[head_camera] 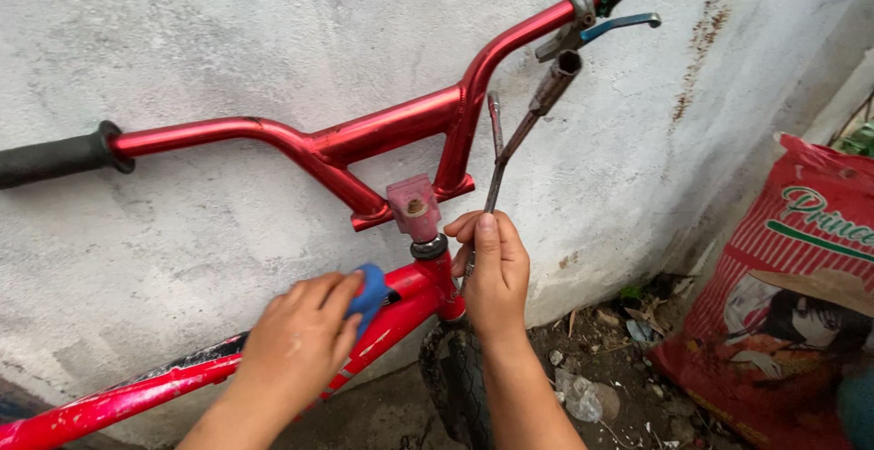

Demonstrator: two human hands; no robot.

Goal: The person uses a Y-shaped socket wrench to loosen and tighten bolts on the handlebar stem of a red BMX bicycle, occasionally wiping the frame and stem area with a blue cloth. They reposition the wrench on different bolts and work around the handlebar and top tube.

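Observation:
A red bicycle leans against a rough white wall, its red handlebar (364, 136) spanning the view with black grips at both ends. My right hand (492, 272) is closed on a metal socket wrench (533, 113) that points up beside the stem (414, 206). My left hand (300, 341) grips a blue-handled tool (370, 293) pressed against the red frame tube (410, 300) just behind the headset. The tool's working end is hidden by my fingers and the frame.
A blue brake lever (619, 24) sits near the right grip. The front tyre (451, 377) drops below my right wrist. A red printed sack (783, 304) stands at the right, with scraps and debris (592, 386) on the dirt ground.

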